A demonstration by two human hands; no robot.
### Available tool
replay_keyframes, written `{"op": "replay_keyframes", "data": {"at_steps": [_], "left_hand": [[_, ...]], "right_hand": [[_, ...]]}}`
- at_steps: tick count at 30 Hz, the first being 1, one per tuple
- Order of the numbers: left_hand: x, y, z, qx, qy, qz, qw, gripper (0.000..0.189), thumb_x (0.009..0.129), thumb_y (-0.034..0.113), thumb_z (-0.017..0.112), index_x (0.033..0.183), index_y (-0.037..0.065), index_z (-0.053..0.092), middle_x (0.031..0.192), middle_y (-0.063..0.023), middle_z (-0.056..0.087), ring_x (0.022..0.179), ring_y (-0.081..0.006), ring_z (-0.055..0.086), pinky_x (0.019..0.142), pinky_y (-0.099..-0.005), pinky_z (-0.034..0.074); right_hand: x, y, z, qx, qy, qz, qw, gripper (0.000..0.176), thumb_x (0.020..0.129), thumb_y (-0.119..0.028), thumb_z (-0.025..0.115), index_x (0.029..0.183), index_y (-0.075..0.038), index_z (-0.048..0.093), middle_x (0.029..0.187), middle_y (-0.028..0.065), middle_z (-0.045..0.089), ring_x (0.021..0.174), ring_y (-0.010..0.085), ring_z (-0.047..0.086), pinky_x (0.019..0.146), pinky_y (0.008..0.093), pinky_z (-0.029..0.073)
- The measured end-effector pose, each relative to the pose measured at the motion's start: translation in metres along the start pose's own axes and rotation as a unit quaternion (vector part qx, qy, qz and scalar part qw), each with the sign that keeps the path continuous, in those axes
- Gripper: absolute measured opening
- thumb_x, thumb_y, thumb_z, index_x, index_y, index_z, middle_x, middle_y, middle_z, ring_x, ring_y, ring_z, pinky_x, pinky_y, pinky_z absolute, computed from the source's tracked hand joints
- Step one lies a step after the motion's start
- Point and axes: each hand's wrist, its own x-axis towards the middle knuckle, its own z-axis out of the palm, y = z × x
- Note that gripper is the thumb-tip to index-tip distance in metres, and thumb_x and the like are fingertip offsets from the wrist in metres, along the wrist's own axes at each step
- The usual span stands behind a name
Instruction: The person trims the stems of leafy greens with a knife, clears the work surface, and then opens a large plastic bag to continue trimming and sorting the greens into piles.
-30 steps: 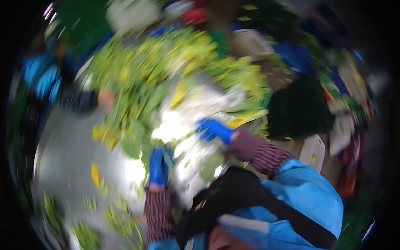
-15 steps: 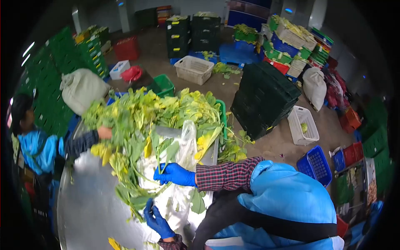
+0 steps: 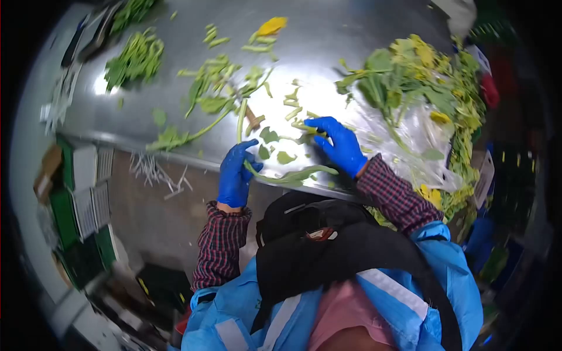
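Note:
Near the table's front edge, my blue-gloved left hand [image 3: 235,178] is closed on a leafy green stalk [image 3: 293,174]. The leafy end stretches right along the edge. A paler stem [image 3: 241,120] runs up from its fingertips. My right hand [image 3: 339,145], gloved in blue too, reaches in from the right, thumb and forefinger around a short piece of cut stem [image 3: 300,126]. Torn leaves [image 3: 285,157] and stem pieces lie between the hands. Beside them is a brown, stick-like thing [image 3: 252,117], blurred.
A heap of yellowing greens [image 3: 421,70] and crumpled clear plastic [image 3: 418,137] cover the right of the metal table [image 3: 328,35]. Bundled greens [image 3: 136,57] lie at left, loose stalks [image 3: 211,88] in the middle. White ties [image 3: 155,169] hang off the front edge. Crates [image 3: 88,193] stand lower left.
The view has swung from the room and greens heap to the table's front edge. My hands have moved from the heap to the cut stems; the other person is out of view.

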Motion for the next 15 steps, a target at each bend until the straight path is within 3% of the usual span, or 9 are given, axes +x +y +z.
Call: {"op": "replay_keyframes", "data": {"at_steps": [3,5,7,9,13,15], "left_hand": [[-0.022,-0.018,-0.050,-0.065,0.034,0.002,0.997,0.035,0.093,0.028,0.047,0.109,-0.002,0.055,0.070,0.0029,0.044,0.062,-0.0066,0.044,0.062,-0.0224,0.042],[-0.035,-0.026,-0.066,-0.091,0.043,0.007,0.995,0.034,0.093,0.027,0.046,0.108,-0.001,0.057,0.071,0.0028,0.043,0.062,-0.0058,0.043,0.061,-0.0209,0.043],[-0.039,-0.027,-0.072,-0.065,0.024,0.015,0.997,0.034,0.094,0.026,0.046,0.111,-0.002,0.055,0.071,0.0033,0.043,0.063,-0.0047,0.042,0.060,-0.0210,0.041],[-0.045,-0.022,-0.062,-0.054,0.050,0.041,0.996,0.035,0.094,0.025,0.046,0.114,-0.002,0.054,0.072,0.0033,0.045,0.064,-0.0037,0.040,0.059,-0.0198,0.040],[-0.036,-0.013,-0.055,-0.063,0.050,0.085,0.993,0.037,0.095,0.023,0.043,0.117,-0.005,0.051,0.071,0.0032,0.045,0.062,-0.0046,0.041,0.060,-0.0208,0.039],[-0.025,-0.008,-0.059,-0.046,0.030,0.099,0.994,0.036,0.094,0.022,0.043,0.116,-0.005,0.052,0.070,0.0030,0.046,0.062,-0.0047,0.041,0.060,-0.0205,0.039]], "right_hand": [[0.033,0.008,0.037,-0.086,-0.041,-0.061,0.994,0.025,0.083,-0.015,0.054,0.107,-0.013,0.059,0.094,0.0091,0.059,0.088,0.0275,0.059,0.077,0.0354,0.047],[0.055,0.005,0.062,-0.116,-0.103,-0.044,0.987,0.026,0.083,-0.017,0.054,0.108,-0.014,0.059,0.091,0.0108,0.058,0.086,0.0290,0.058,0.074,0.0368,0.047],[0.075,-0.009,0.086,-0.133,-0.087,-0.027,0.987,0.026,0.084,-0.021,0.055,0.108,-0.014,0.059,0.094,0.0101,0.059,0.087,0.0276,0.059,0.074,0.0363,0.047],[0.104,-0.015,0.106,-0.126,0.007,0.013,0.992,0.027,0.082,-0.026,0.057,0.105,-0.011,0.060,0.099,0.0096,0.061,0.089,0.0258,0.060,0.076,0.0358,0.048],[0.155,0.003,0.133,-0.218,-0.084,0.048,0.971,0.034,0.079,-0.028,0.061,0.106,-0.007,0.059,0.104,0.0114,0.061,0.091,0.0224,0.062,0.078,0.0342,0.048],[0.164,0.012,0.119,0.023,-0.210,0.222,0.952,0.041,0.076,-0.027,0.061,0.110,-0.005,0.055,0.100,0.0134,0.063,0.089,0.0211,0.063,0.075,0.0329,0.049]]}}
